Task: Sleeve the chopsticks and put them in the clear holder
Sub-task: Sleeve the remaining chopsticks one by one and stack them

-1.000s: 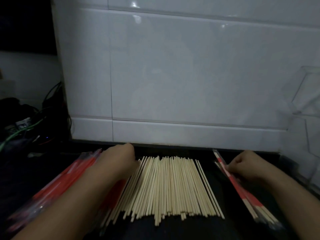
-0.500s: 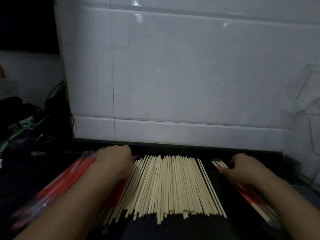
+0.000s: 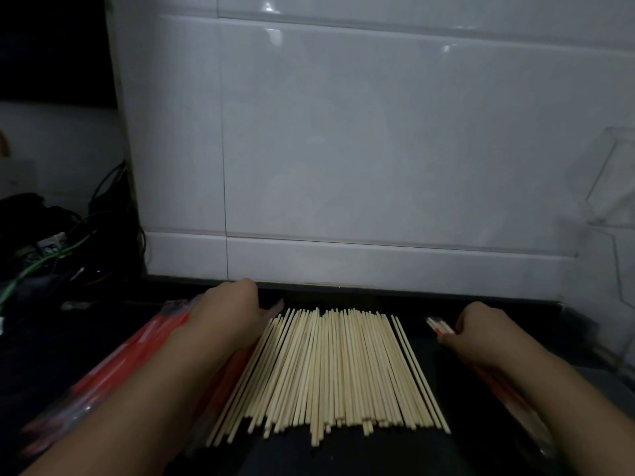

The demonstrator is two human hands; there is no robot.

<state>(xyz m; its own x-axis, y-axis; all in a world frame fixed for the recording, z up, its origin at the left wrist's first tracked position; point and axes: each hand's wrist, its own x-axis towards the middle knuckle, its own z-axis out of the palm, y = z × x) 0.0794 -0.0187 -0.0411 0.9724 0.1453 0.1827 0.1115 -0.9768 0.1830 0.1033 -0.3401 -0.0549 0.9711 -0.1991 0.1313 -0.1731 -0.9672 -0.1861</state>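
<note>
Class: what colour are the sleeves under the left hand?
Red, the sleeves by the left hand, in the head view.

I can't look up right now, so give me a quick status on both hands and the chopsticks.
Left hand on the red sleeve stack, grip unclear. Right hand pinching a red-sleeved chopstick pair. Bare wooden chopsticks piled between. Clear plastic holder at right, path open.

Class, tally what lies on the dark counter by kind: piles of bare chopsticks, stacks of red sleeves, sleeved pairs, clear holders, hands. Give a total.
Piles of bare chopsticks: 1
Stacks of red sleeves: 1
Sleeved pairs: 1
Clear holders: 1
Hands: 2, left hand, right hand
Total: 6
</note>
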